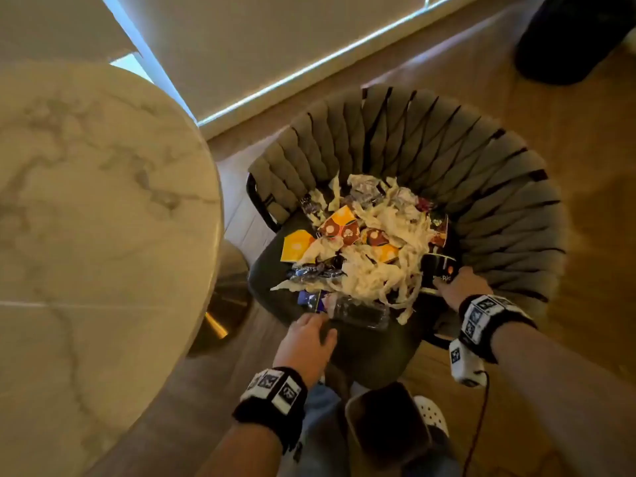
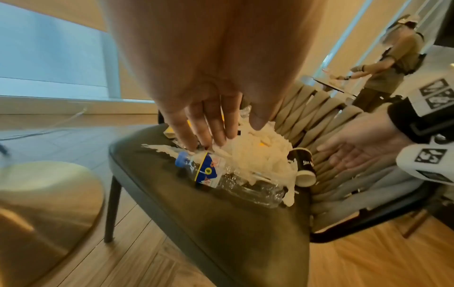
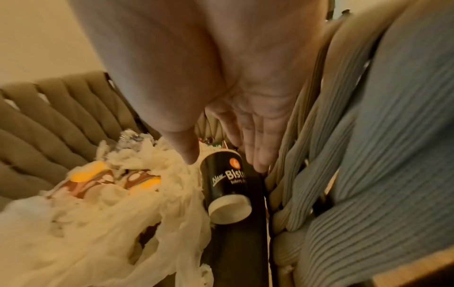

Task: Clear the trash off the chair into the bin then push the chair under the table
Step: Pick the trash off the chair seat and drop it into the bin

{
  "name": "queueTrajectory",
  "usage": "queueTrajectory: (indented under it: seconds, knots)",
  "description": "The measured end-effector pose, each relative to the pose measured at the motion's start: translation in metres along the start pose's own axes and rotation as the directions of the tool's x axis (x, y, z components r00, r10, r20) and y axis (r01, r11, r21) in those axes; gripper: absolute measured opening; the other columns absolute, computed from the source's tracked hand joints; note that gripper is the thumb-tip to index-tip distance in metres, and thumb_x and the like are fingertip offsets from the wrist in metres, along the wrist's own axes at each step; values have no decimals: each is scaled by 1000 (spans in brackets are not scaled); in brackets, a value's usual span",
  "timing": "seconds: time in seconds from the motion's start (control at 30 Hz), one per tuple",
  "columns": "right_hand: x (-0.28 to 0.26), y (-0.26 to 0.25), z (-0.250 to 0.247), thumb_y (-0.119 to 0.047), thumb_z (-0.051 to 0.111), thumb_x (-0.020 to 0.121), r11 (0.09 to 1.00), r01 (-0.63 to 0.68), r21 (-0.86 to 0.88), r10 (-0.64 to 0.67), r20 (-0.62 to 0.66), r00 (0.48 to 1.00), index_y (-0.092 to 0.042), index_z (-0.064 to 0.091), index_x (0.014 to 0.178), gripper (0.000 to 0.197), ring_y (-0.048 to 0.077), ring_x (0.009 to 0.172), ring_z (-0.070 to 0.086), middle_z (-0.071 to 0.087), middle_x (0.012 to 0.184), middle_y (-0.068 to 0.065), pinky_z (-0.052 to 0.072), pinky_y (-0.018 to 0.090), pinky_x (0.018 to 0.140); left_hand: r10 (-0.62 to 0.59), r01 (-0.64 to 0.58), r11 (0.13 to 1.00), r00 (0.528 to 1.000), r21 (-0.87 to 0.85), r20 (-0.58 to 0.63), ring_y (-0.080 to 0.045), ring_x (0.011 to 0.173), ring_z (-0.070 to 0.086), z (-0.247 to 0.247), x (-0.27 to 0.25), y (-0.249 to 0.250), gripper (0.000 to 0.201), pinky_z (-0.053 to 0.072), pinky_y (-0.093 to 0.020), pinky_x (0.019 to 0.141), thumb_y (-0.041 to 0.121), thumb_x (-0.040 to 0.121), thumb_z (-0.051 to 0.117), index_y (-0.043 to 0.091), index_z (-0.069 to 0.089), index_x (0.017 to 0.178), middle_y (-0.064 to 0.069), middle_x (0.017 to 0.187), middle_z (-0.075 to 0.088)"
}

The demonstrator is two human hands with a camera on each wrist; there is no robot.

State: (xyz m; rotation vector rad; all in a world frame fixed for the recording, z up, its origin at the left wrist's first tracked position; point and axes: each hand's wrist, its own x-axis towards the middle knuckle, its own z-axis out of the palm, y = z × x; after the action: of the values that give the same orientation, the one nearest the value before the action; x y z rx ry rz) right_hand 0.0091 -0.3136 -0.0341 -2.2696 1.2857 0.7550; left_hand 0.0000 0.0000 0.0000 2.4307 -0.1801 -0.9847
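A heap of trash (image 1: 371, 256) covers the dark seat of the woven-back chair (image 1: 447, 149): white tissue, yellow and brown wrappers, a clear plastic bottle (image 1: 358, 313) and a black paper cup (image 1: 440, 270) on its side. My left hand (image 1: 309, 333) hangs open over the bottle's capped end; its fingertips (image 2: 196, 143) touch the tissue (image 2: 258, 153) by the bottle (image 2: 233, 178). My right hand (image 1: 459, 282) is open at the cup (image 3: 226, 184), thumb on one side and straight fingers (image 3: 258, 151) on the other. A brown bin (image 1: 385, 421) stands by my legs in front of the chair.
A round marble table (image 1: 103, 201) on a gold pedestal base (image 1: 227, 297) stands left of the chair. A dark bulky object (image 1: 571, 36) sits on the wooden floor at far right. Another person (image 2: 390, 64) works at a table behind the chair.
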Motion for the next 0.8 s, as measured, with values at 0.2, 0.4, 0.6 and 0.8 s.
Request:
queueTrajectory:
  seconds: [0.2,0.4,0.6,0.8]
  knots:
    - [44,-6,54,-49,73,78,936,-174,306,178,15,984,-5,23,144,94,43,118,52,48,136,24,44,49,93,334,-336,868,940,366,72,-19,147,19,41,78,-36,63,17,-42,118,32,94,59,28,31,150,5,159,24]
    - [55,20,91,-47,78,74,845,-63,531,168,-152,974,-12,31,145,92,37,122,52,51,138,16,44,50,100,421,-322,694,907,644,0,-29,130,34,70,107,-56,72,37,-48,103,32,87,67,27,31,149,-6,149,36]
    - [23,30,91,-60,70,73,797,12,605,163,-235,958,-15,35,141,89,35,117,53,47,135,14,46,44,94,407,-289,754,910,590,-74,-32,120,46,79,86,-48,65,42,-49,97,44,79,72,25,47,136,-9,132,48]
    - [-86,80,84,-49,73,77,688,211,694,-49,-245,968,-26,51,125,58,15,98,60,59,116,-1,46,28,71,268,-263,942,963,209,1,-14,107,53,118,-30,-30,67,53,-30,86,59,87,56,35,28,143,3,134,37]
